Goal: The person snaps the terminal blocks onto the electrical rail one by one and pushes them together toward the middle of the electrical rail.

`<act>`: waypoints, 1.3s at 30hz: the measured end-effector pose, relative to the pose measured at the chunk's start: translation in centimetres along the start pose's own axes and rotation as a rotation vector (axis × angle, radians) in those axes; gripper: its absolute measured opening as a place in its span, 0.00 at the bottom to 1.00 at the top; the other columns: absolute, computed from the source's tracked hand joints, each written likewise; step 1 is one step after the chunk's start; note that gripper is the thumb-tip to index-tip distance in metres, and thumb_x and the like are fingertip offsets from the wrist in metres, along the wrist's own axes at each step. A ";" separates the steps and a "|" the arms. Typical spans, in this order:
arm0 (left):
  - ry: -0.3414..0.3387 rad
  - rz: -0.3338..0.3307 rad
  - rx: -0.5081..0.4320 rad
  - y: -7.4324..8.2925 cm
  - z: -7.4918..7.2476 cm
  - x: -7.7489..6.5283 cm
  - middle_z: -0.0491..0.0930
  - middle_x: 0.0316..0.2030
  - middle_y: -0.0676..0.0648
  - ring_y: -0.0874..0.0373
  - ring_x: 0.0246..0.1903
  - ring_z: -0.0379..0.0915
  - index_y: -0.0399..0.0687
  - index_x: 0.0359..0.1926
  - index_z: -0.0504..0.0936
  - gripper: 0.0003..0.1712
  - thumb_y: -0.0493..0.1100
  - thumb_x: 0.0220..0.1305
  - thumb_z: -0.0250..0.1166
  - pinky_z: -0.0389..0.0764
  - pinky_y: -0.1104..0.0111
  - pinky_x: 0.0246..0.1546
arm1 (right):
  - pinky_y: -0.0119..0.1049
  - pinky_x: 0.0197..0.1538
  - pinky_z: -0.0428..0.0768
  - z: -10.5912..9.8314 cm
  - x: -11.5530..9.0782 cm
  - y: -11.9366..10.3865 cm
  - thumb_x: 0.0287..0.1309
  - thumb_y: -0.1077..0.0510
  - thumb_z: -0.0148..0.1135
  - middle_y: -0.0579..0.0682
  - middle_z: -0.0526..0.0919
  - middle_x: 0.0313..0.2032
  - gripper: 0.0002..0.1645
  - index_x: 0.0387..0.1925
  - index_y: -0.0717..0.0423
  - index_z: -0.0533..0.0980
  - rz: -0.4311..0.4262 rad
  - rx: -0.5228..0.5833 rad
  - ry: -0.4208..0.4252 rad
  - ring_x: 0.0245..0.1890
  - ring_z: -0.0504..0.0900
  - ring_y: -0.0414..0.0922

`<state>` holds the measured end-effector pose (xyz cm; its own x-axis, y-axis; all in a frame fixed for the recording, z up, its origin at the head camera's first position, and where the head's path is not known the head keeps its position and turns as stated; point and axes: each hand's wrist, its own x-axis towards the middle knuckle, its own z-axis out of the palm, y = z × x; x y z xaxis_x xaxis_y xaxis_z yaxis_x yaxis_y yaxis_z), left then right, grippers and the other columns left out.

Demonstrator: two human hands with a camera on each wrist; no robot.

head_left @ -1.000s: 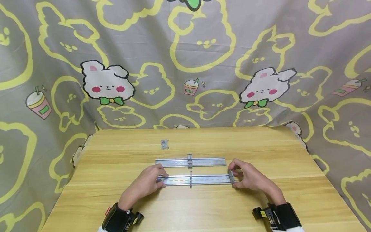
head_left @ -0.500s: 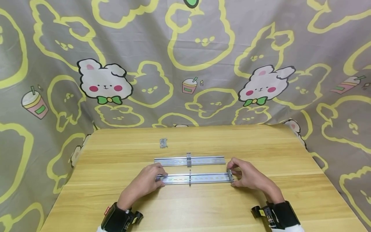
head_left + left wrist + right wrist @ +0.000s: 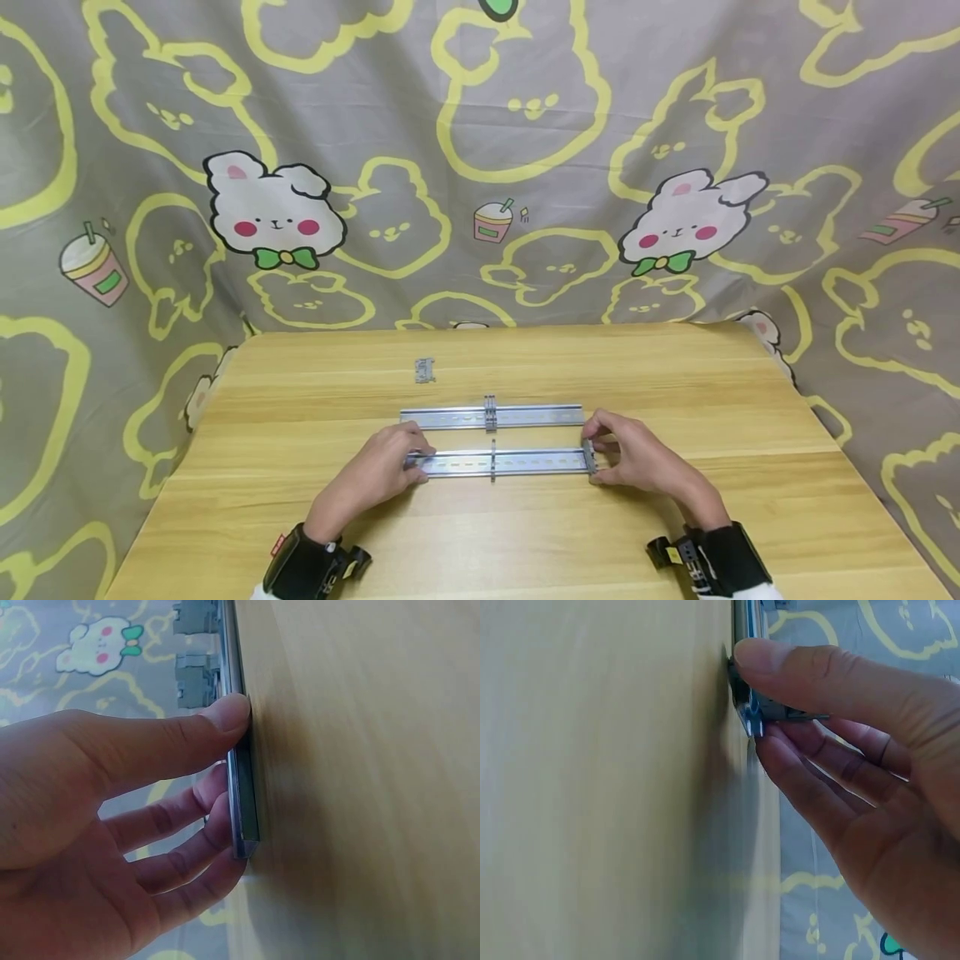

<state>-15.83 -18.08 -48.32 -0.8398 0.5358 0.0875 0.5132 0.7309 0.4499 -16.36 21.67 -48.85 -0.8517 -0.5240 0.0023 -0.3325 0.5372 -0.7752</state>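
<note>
A slotted metal DIN rail [image 3: 536,462] lies across the table. My left hand [image 3: 378,463] grips its left end; in the left wrist view the thumb and fingers pinch the rail [image 3: 244,802] from opposite edges. A thin grey terminal block [image 3: 493,460] stands across the rail near its middle. At the right end my right hand [image 3: 637,452] pinches another grey terminal block [image 3: 588,457] between thumb and fingers. The right wrist view shows this block [image 3: 776,711] over the rail, whose tip sticks out a little past it. Whether it is clipped on, I cannot tell.
Just behind lies a second DIN rail [image 3: 536,416] with several thin grey terminal blocks [image 3: 490,414] grouped at its middle. One loose grey terminal block [image 3: 424,370] lies flat farther back on the wooden table [image 3: 315,383]. A patterned curtain [image 3: 405,208] surrounds the table.
My right hand and the terminal block it pinches have shifted slightly left, inward from the rail's right end. My left hand keeps its grip at the left end.
</note>
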 end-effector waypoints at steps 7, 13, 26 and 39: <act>0.003 0.008 0.008 0.0 0.1 0.0 0.82 0.37 0.50 0.56 0.39 0.79 0.41 0.40 0.89 0.16 0.38 0.47 0.77 0.84 0.60 0.43 | 0.42 0.52 0.83 1.0 0.7 -0.7 0.33 0.69 0.79 0.54 0.80 0.43 0.32 0.44 0.61 0.72 -0.027 -0.048 0.016 0.50 0.81 0.55; 0.002 0.003 0.003 0.0 0.1 0.1 0.83 0.37 0.50 0.56 0.39 0.79 0.41 0.40 0.89 0.17 0.39 0.46 0.77 0.84 0.61 0.43 | 0.41 0.50 0.84 1.9 1.6 -1.2 0.32 0.67 0.80 0.52 0.81 0.43 0.33 0.43 0.58 0.72 -0.045 -0.085 0.028 0.49 0.82 0.53; -0.003 0.006 -0.003 -0.2 0.1 0.0 0.82 0.37 0.49 0.55 0.39 0.79 0.40 0.40 0.89 0.17 0.39 0.47 0.77 0.84 0.60 0.42 | 0.39 0.51 0.84 3.9 3.6 -2.4 0.32 0.63 0.81 0.51 0.81 0.42 0.32 0.43 0.56 0.74 -0.097 -0.099 0.024 0.47 0.83 0.47; 0.002 -0.006 -0.006 0.0 0.0 0.0 0.83 0.38 0.49 0.56 0.39 0.79 0.40 0.40 0.89 0.17 0.39 0.46 0.77 0.84 0.61 0.42 | 0.39 0.50 0.83 6.0 5.4 -4.4 0.32 0.59 0.81 0.50 0.82 0.42 0.33 0.43 0.57 0.74 -0.124 -0.162 0.020 0.45 0.82 0.45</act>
<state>-15.85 -18.08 -48.35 -0.8430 0.5307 0.0871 0.5075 0.7314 0.4556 -17.05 12.56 -49.24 -0.8076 -0.5803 0.1050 -0.4945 0.5695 -0.6566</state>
